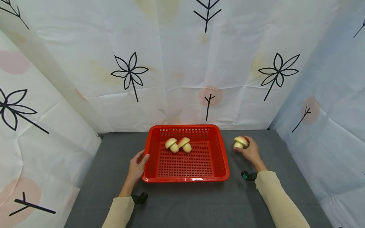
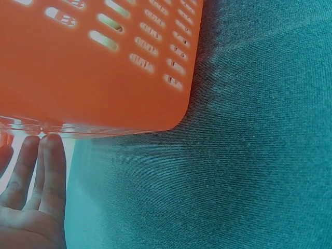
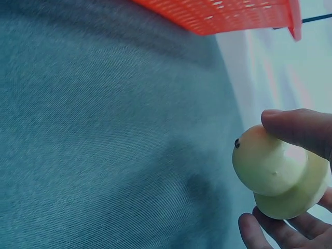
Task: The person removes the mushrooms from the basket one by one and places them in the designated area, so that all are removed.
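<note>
A red plastic basket (image 1: pixel 185 180) with a slotted floor and walls sits on the grey table in the head view. Two toy mushrooms lie inside it towards the back, a left mushroom (image 1: pixel 172 145) and a right mushroom (image 1: pixel 185 144), side by side. My left hand (image 1: pixel 137 166) holds the basket's left rim, thumb on top; its fingers (image 2: pixel 52 171) reach the rim from outside. To the right of the basket, my right hand (image 1: pixel 252 152) grips a third toy mushroom (image 3: pixel 275 166), pale yellow with a reddish tinge on its cap, between thumb and fingers above the cloth.
Grey cloth covers the table (image 1: pixel 182 205). White curtains (image 1: pixel 176 63) with black leaf drawings hang behind it and at both sides. A dark band with a camera is worn on each wrist.
</note>
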Demonstrator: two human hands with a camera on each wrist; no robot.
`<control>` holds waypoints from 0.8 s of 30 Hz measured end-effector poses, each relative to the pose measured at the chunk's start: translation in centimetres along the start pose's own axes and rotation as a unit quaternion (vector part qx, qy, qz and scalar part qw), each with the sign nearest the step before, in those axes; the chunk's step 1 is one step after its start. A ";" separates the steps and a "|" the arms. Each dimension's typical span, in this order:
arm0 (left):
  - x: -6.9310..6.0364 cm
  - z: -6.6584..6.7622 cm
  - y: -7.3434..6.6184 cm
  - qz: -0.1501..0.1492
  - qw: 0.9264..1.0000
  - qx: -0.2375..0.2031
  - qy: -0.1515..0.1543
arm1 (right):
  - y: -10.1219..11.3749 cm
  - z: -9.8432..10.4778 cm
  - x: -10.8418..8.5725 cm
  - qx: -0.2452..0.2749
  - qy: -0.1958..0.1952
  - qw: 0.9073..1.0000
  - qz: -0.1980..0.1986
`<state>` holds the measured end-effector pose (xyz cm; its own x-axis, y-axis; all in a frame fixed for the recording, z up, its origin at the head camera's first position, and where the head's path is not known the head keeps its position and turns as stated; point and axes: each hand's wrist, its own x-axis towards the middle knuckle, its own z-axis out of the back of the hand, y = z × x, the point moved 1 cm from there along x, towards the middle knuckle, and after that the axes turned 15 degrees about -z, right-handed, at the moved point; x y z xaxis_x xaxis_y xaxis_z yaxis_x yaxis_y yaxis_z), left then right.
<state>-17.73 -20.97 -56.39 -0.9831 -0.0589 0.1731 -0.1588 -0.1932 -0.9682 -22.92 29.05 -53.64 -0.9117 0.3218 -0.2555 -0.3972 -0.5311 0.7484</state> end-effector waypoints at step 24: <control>-0.6 0.2 -4.1 0.010 1.000 -0.022 0.018 | -3.3 -0.9 0.4 -0.008 -0.022 1.000 -0.016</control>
<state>-16.47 -20.30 -52.49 -0.9886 -0.0268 0.1481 -0.1425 -0.1500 -0.9784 -22.03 30.25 -56.78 -0.8936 0.3718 -0.2516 -0.4274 -0.5329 0.7303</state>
